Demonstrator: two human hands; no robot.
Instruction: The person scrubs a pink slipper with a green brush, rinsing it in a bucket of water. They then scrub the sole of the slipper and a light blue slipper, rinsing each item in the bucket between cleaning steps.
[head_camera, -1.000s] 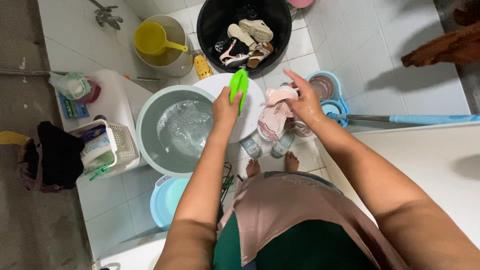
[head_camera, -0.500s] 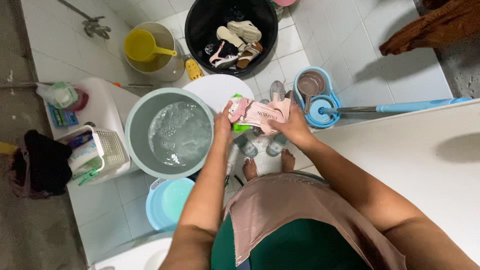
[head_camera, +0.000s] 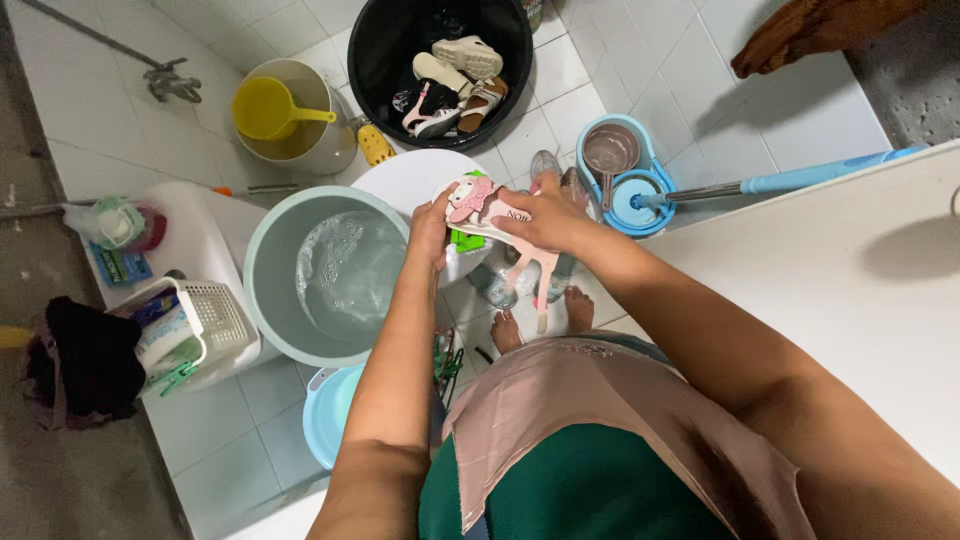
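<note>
My right hand (head_camera: 545, 215) grips a pink sandal (head_camera: 478, 212) with a cartoon ornament at its toe and a strap hanging down. My left hand (head_camera: 430, 232) holds a green scrub brush (head_camera: 462, 240), mostly hidden under the sandal's toe end. Both hands are over a white basin (head_camera: 405, 180), right beside a grey bucket (head_camera: 268, 230) of soapy water.
A black tub (head_camera: 375, 50) at the top holds several sandals. A yellow scoop (head_camera: 265, 108) sits in a beige pail. A blue mop bucket (head_camera: 620, 190) with its mop handle is to the right, a white basket (head_camera: 225, 315) of bottles to the left, a light blue basin (head_camera: 320, 415) below.
The green brush was raised above the basin in my left hand; it has gone under the sandal. My right hand has turned the sandal and brought it left, strap now dangling.
</note>
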